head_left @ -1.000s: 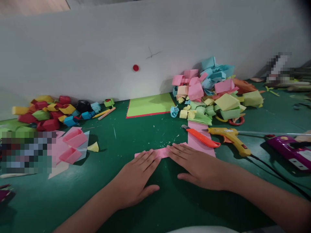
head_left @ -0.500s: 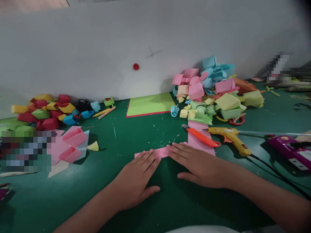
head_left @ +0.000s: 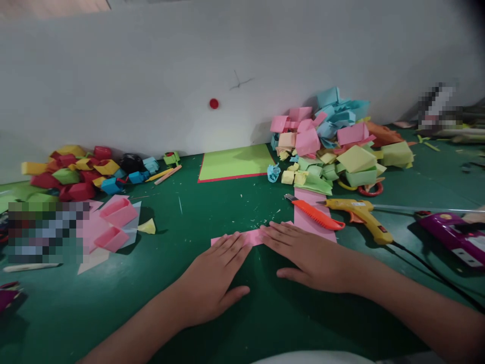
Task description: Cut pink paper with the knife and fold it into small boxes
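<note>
A narrow pink paper strip (head_left: 253, 237) lies across the green table, partly covered by both hands. My left hand (head_left: 217, 278) rests with its fingers stretched flat on the strip's left part, thumb apart. My right hand (head_left: 303, 258) presses flat fingers on the right part, its thumb held away from them. Just beyond the right hand, an orange utility knife (head_left: 317, 214) lies on a pink paper sheet (head_left: 308, 198). A yellow hot glue gun (head_left: 358, 212) lies to the right of the knife.
Folded coloured paper pieces are heaped at back right (head_left: 333, 146) and back left (head_left: 79, 172). A lime card (head_left: 237, 163) with a red edge lies by the wall. Pink folded pieces (head_left: 115, 225) sit at left. A purple power strip (head_left: 452, 235) and a black cord (head_left: 432, 270) are at right.
Both hands stay flat on the pink strip in nearly the same place. The whole view has shifted slightly.
</note>
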`<act>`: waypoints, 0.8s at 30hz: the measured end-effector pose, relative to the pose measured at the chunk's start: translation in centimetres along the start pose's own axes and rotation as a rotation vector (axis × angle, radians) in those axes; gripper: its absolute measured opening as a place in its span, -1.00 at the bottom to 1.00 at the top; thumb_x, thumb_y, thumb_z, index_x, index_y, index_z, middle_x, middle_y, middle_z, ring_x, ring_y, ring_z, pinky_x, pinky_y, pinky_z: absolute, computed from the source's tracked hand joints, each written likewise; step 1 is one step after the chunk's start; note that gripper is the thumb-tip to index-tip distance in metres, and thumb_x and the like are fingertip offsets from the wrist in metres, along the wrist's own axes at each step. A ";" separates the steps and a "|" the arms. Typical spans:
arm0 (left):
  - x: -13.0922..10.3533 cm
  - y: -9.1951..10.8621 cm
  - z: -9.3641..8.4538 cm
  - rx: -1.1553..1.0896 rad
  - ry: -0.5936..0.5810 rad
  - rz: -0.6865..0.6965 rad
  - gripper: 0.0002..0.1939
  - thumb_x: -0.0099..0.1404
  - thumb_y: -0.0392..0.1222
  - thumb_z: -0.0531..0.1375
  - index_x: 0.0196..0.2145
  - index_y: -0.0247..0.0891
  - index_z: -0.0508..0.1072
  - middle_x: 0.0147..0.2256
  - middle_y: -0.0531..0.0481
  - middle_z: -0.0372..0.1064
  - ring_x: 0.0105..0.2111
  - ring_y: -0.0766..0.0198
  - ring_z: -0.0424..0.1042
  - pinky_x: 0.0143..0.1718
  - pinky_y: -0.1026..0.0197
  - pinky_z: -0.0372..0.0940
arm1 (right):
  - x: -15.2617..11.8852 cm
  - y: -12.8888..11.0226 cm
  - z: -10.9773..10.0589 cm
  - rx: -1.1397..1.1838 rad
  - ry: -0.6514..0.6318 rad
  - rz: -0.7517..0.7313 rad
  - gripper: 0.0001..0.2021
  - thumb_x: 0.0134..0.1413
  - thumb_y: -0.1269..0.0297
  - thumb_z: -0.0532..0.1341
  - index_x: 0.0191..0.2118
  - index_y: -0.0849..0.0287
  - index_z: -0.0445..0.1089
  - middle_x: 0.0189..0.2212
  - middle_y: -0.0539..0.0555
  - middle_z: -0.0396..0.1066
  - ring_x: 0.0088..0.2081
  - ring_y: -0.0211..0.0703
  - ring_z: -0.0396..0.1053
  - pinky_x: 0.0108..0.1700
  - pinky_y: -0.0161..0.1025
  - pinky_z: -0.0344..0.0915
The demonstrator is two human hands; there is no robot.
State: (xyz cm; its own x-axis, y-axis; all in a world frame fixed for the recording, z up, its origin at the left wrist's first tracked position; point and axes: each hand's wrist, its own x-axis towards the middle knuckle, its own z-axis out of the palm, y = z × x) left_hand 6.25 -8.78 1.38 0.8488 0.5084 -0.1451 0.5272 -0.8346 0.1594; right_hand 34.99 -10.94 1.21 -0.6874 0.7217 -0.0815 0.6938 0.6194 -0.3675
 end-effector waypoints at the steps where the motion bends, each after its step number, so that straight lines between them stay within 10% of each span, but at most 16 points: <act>1: 0.0 0.0 0.0 -0.007 0.001 -0.001 -0.27 0.52 0.18 -0.08 0.45 -0.28 -0.10 0.44 -0.23 -0.23 0.44 -0.06 -0.18 0.42 -0.17 -0.07 | 0.1 -0.1 0.1 -0.009 0.014 -0.004 -0.31 0.40 -0.09 0.01 0.45 0.25 0.01 0.43 0.28 -0.04 0.44 0.18 -0.12 0.42 0.24 -0.08; 15: 0.0 0.4 -0.1 -0.035 0.035 -0.033 -0.24 0.49 0.18 0.00 0.45 -0.26 -0.10 0.44 -0.21 -0.16 0.43 -0.05 -0.11 0.41 -0.15 -0.01 | 0.6 -1.6 0.8 -0.162 0.126 0.041 -0.26 0.33 -0.21 -0.01 0.39 0.25 0.15 0.37 0.38 0.11 0.36 0.36 0.08 0.32 0.35 0.07; 24: 0.2 1.0 -0.6 -0.014 -0.007 -0.071 -0.26 0.50 0.19 -0.03 0.43 -0.31 -0.03 0.43 -0.24 -0.16 0.42 -0.06 -0.10 0.41 -0.14 -0.02 | 0.9 -1.5 0.7 -0.246 0.199 0.047 -0.51 0.43 0.11 -0.03 0.28 0.21 0.35 0.30 0.23 0.27 0.31 0.25 0.20 0.32 0.29 0.12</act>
State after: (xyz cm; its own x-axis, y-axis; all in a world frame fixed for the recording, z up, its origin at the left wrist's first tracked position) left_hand 6.99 -9.35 2.09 0.8092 0.5644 -0.1636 0.5864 -0.7936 0.1624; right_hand 33.14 -11.42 1.09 -0.6149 0.7824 0.0989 0.7715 0.6228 -0.1301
